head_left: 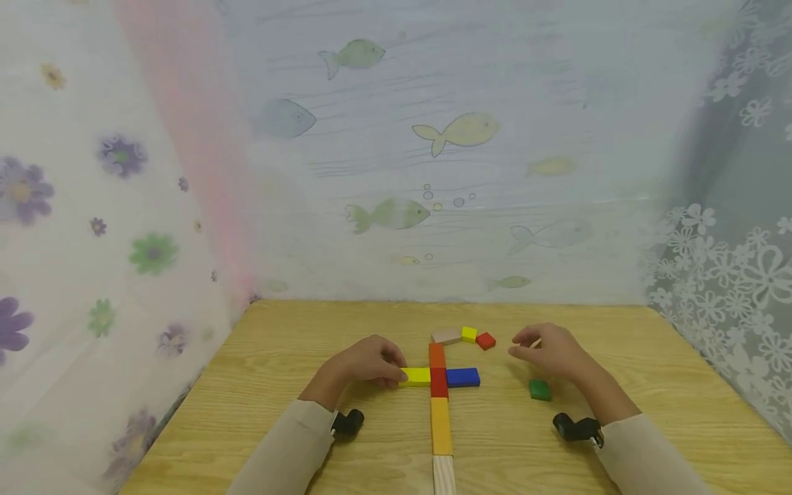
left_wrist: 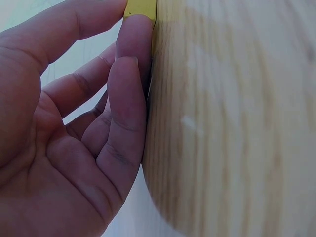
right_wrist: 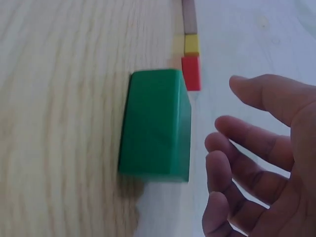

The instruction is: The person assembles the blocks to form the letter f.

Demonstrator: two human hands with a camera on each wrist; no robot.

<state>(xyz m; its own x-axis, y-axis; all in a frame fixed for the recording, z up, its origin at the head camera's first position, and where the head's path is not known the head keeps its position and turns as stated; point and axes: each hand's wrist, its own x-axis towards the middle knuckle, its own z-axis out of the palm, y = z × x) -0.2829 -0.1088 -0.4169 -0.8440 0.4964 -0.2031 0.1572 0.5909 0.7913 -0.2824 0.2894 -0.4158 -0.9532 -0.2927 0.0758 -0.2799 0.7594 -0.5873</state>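
My left hand pinches the outer end of a yellow block between thumb and fingers; in the left wrist view, the block's end shows at the fingertips. That block lies against a red block, with a blue block on the opposite side. Above the red one is an orange block; below it come a yellow-orange block and a plain wood block. Off to the right, my right hand holds nothing, fingers loosely bent, beyond a green block lying apart.
From the orange block's far end, a pale wood block, a small yellow block and a small red block run rightward. The wooden table meets a fish-printed sheet behind and a flowered sheet at left.
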